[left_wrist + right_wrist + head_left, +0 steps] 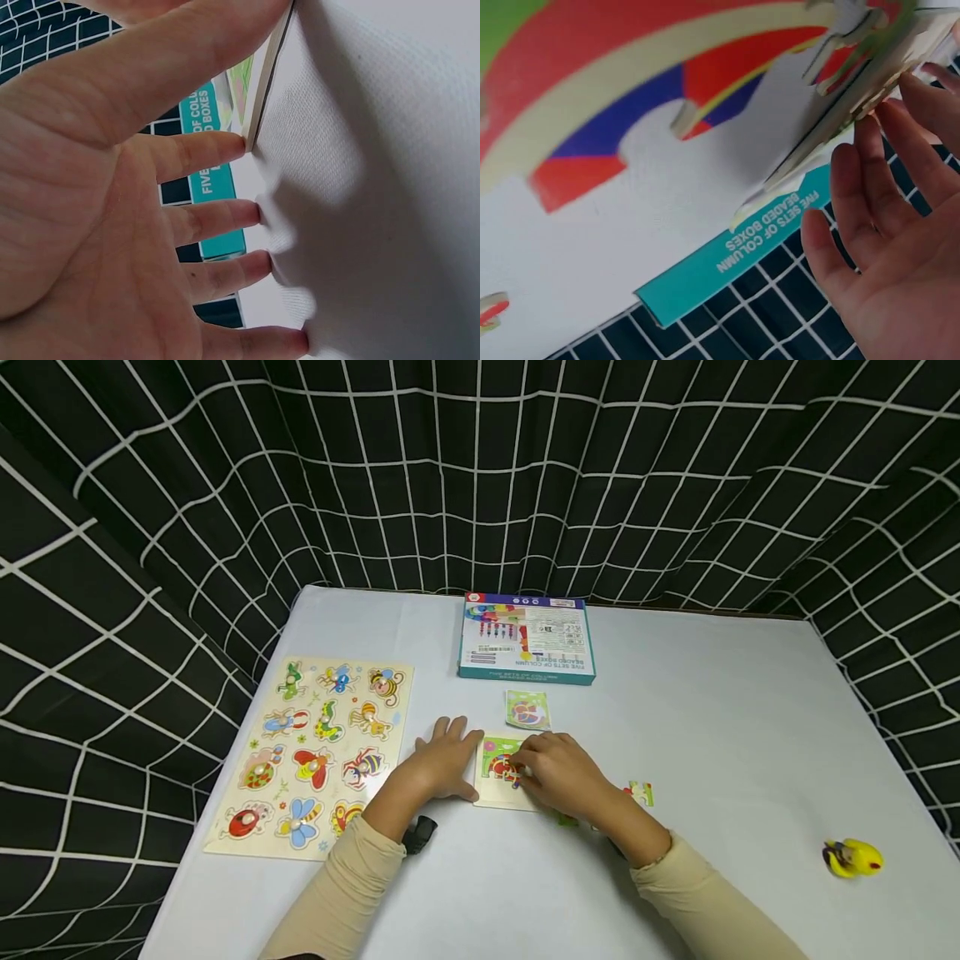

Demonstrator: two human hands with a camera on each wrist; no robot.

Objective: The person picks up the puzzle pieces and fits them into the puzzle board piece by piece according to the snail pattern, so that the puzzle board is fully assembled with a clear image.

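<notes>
A small wooden puzzle board (498,795) lies on the table, its green and red picture partly filled in. My left hand (444,764) rests on the table at the board's left side, fingers spread; in the left wrist view, thumb and index finger (199,152) meet the board's edge. Over the picture, my right hand (566,777) pinches a small puzzle piece (876,96) against the board, largely covered by the fingers. Loose puzzle pieces (640,792) lie by the right forearm. One big red, blue and cream piece (652,97) looms close in the right wrist view.
Behind the board sits a square picture card (528,710), then a teal-edged box (525,639). An insect peg puzzle (307,760) covers the table's left. A black object (420,835) lies by the left wrist. A yellow toy (852,857) stands far right. Gridded curtains surround the table.
</notes>
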